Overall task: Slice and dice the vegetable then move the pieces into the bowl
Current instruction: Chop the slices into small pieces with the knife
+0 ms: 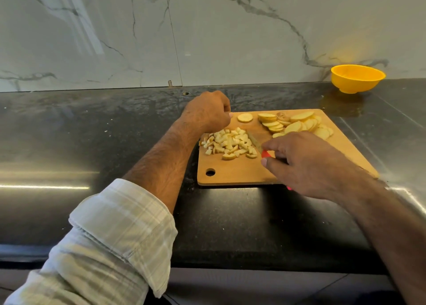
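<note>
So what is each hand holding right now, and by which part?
The right hand grips the knife by its red handle. The left hand is curled near the slices; whether it holds anything cannot be told.

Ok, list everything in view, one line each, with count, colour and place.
cutting board: one, wooden, on the counter.
diced pieces: a pile, pale yellow, board's left part.
slices: many, pale yellow, board's far right; one lone slice apart, far edge.
knife: one, red handle, under the right hand.
bowl: one, yellow, far right by the wall.
counter: one, black.
wall: marble, white.
left hand: fingers curled, at board's far left.
right hand: holds the knife.
</note>
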A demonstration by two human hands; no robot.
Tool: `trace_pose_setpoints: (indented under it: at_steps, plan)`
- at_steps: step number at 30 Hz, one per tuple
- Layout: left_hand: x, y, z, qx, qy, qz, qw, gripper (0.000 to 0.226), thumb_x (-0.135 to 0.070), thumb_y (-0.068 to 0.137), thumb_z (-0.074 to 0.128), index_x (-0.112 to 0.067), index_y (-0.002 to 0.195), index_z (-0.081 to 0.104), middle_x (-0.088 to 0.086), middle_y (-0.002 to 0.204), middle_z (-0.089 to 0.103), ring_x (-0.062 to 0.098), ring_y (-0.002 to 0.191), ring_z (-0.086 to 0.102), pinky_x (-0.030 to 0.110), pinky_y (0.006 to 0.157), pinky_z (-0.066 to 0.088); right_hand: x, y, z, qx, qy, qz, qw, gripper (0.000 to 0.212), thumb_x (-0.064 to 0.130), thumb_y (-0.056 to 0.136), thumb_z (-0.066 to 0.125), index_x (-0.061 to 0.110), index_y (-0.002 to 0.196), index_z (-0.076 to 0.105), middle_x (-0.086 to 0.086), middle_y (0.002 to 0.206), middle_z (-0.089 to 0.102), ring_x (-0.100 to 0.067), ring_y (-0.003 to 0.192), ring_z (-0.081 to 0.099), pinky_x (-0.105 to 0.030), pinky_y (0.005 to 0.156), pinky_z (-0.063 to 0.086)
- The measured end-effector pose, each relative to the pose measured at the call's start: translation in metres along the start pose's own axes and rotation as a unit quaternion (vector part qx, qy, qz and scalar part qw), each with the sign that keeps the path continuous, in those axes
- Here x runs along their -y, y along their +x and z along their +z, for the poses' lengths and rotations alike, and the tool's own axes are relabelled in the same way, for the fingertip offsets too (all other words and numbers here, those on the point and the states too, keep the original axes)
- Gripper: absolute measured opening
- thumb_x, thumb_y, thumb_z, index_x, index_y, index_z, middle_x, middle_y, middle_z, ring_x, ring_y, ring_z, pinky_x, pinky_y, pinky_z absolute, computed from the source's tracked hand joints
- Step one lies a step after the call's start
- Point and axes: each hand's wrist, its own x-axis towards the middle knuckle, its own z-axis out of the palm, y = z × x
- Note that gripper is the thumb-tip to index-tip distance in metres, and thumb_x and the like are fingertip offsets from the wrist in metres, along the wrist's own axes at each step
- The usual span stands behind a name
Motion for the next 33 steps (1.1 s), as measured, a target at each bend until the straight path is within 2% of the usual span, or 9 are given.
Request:
trace_pose_setpoints:
  at_steps: [3, 8, 11, 16, 22, 25, 28, 30, 33]
  plan:
    - [-0.002, 0.002, 0.005, -0.007, -0.015, 0.011, 1.000, 0.025, -0.027, 0.102, 0.059, -0.029, 0.126, 0.067, 0.000, 0.129, 0.066, 0.020, 0.113, 0.063, 0.046, 0.097, 0.058, -0.004, 0.016, -0.015, -0.016, 0.013, -0.012, 1.000, 0.026, 0.040, 0.102, 0.062, 0.029, 0.122, 0.074, 0.015, 0.083, 0.068, -0.007, 0.072, 0.063, -0.033, 0.065, 0.055]
    - [-0.014, 0.005, 0.011, 0.001, -0.017, 0.044, 0.999, 0.042, -0.019, 0.100, 0.057, -0.029, 0.141, 0.060, -0.001, 0.146, 0.060, 0.021, 0.131, 0.057, 0.051, 0.109, 0.050, -0.032, 0.046, -0.048, -0.046, 0.097, 0.016, 0.994, 0.020, 0.029, 0.099, 0.070, 0.027, 0.117, 0.078, 0.011, 0.074, 0.075, -0.002, 0.065, 0.067, -0.016, 0.050, 0.047]
    - [-0.018, 0.010, 0.016, 0.002, -0.001, 0.047, 0.999, 0.044, -0.030, 0.103, 0.061, -0.030, 0.147, 0.054, -0.003, 0.152, 0.056, 0.022, 0.138, 0.051, 0.055, 0.116, 0.043, -0.046, 0.062, -0.044, -0.119, 0.138, 0.035, 0.983, 0.025, 0.029, 0.099, 0.071, 0.021, 0.122, 0.077, 0.003, 0.104, 0.078, -0.006, 0.085, 0.068, -0.023, 0.062, 0.053]
    - [-0.025, 0.025, 0.029, -0.003, 0.020, 0.036, 0.999, 0.056, -0.050, 0.099, 0.066, -0.032, 0.148, 0.050, -0.008, 0.145, 0.062, 0.020, 0.135, 0.054, 0.057, 0.115, 0.040, -0.061, 0.067, -0.026, -0.178, 0.157, 0.033, 0.971, 0.031, 0.030, 0.099, 0.070, 0.019, 0.127, 0.074, 0.001, 0.121, 0.076, -0.012, 0.100, 0.069, -0.028, 0.074, 0.059]
    - [-0.032, 0.030, 0.034, -0.038, -0.023, 0.033, 0.998, 0.049, -0.043, 0.090, 0.080, -0.035, 0.132, 0.057, -0.014, 0.122, 0.068, 0.014, 0.118, 0.061, 0.054, 0.108, 0.044, -0.060, 0.064, -0.024, -0.178, 0.154, 0.022, 0.972, 0.031, 0.032, 0.098, 0.070, 0.022, 0.127, 0.074, -0.001, 0.123, 0.075, -0.014, 0.107, 0.069, -0.042, 0.089, 0.062]
    - [-0.020, 0.027, 0.027, -0.080, -0.082, 0.029, 0.993, 0.050, -0.027, 0.083, 0.086, -0.032, 0.126, 0.061, -0.012, 0.104, 0.065, 0.013, 0.099, 0.063, 0.045, 0.091, 0.059, -0.058, 0.058, -0.024, -0.150, 0.162, 0.011, 0.975, 0.030, 0.032, 0.098, 0.070, 0.026, 0.127, 0.074, 0.000, 0.117, 0.077, -0.012, 0.100, 0.071, -0.040, 0.083, 0.063]
    - [0.001, 0.023, 0.020, -0.126, -0.115, 0.020, 0.985, 0.032, -0.024, 0.081, 0.089, -0.025, 0.108, 0.073, -0.011, 0.086, 0.067, 0.009, 0.080, 0.065, 0.039, 0.078, 0.062, -0.054, 0.051, -0.026, -0.066, 0.160, -0.003, 0.985, 0.021, 0.028, 0.099, 0.070, 0.030, 0.119, 0.076, 0.009, 0.088, 0.079, -0.006, 0.074, 0.073, -0.028, 0.062, 0.061]
    - [0.012, 0.021, 0.018, -0.156, -0.126, 0.005, 0.980, 0.023, -0.026, 0.080, 0.091, -0.024, 0.099, 0.077, -0.012, 0.082, 0.068, 0.006, 0.076, 0.065, 0.033, 0.074, 0.062, -0.049, 0.049, -0.024, -0.012, 0.126, -0.014, 0.992, 0.021, 0.028, 0.098, 0.071, 0.032, 0.118, 0.075, 0.014, 0.072, 0.075, -0.004, 0.069, 0.072, -0.028, 0.061, 0.061]
    - [0.019, 0.018, 0.015, -0.196, -0.161, -0.003, 0.967, 0.021, -0.027, 0.080, 0.092, -0.023, 0.095, 0.078, -0.012, 0.083, 0.070, 0.004, 0.080, 0.067, 0.023, 0.073, 0.058, -0.042, 0.051, -0.017, 0.010, 0.051, -0.029, 0.998, 0.025, 0.031, 0.097, 0.070, 0.032, 0.122, 0.074, 0.015, 0.064, 0.068, -0.008, 0.068, 0.067, -0.028, 0.063, 0.054]
